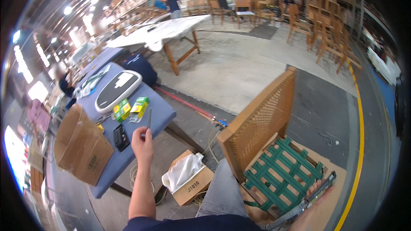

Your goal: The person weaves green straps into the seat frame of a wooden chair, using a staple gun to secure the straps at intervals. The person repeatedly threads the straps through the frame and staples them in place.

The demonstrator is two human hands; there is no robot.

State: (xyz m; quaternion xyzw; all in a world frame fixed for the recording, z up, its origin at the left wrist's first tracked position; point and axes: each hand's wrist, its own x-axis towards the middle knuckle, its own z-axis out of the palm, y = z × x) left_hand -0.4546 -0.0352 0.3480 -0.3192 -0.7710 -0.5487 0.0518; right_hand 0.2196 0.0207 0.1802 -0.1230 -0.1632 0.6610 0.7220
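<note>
My left hand is raised beside the blue padded table, closed in a pinch on a thin grey strip that looks like a stick of staples. At the lower right, my right hand wraps round a long silver and dark staple gun, held along the seat's near right edge. A wooden chair with a woven cane back stands in front of me. Green webbing is interlaced across its seat frame. Part of the staple gun's body is hidden by my hand and the picture's rim.
The blue table bears an open cardboard box, green and yellow packets, a black item and an oval black-and-white panel. A smaller box sits on the floor near a red hose. People and stacked chairs stand farther off.
</note>
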